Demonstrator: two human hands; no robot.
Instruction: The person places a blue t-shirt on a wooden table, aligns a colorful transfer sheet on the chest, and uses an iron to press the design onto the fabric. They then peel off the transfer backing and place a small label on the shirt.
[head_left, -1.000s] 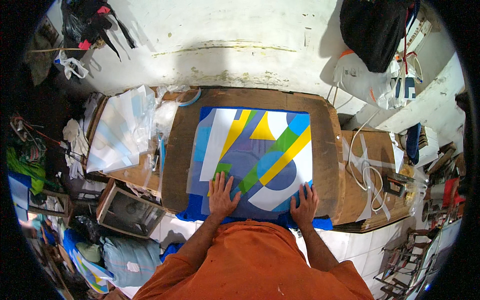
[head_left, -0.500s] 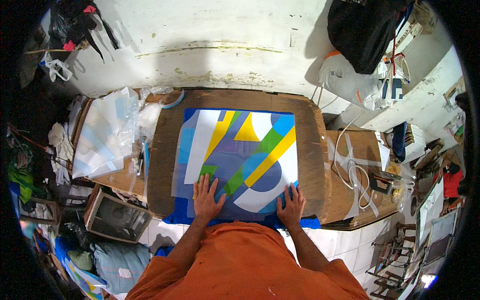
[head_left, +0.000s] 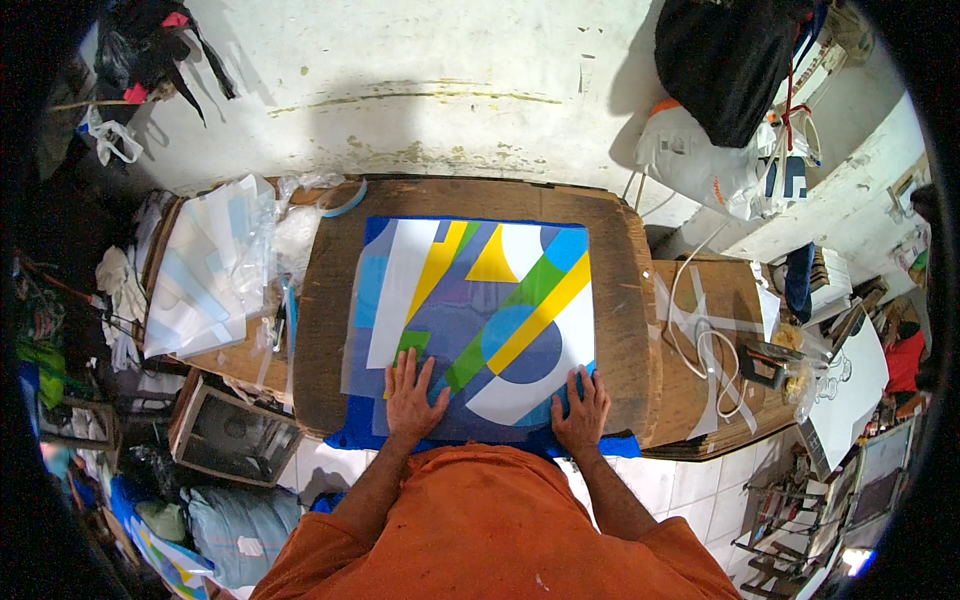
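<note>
The person in the plain orange cloth shirt (head_left: 490,520) stood against the near edge of the bench. The bare left hand (head_left: 415,400) lay flat, fingers spread, on the lower left of a glossy sheet patterned in blue, white, yellow and green (head_left: 510,350); the bare right hand (head_left: 580,415) lay spread at its lower right corner. Neither gripped anything, and both rested where they had half a second earlier. The sheet sat on bright blue cloth (head_left: 620,446), atop a worn brown wooden board (head_left: 625,350), in the same place on it as before. To the right, a white panel with a black line drawing (head_left: 850,390), only a narrow strip half a second before, now showed much more of its face. A looped white cable (head_left: 706,375) lay nearer the board. Off to the left were stacked pale, blue-tinted sheets (head_left: 205,265), and beyond everything rose a stained white wall (head_left: 450,50).
</note>
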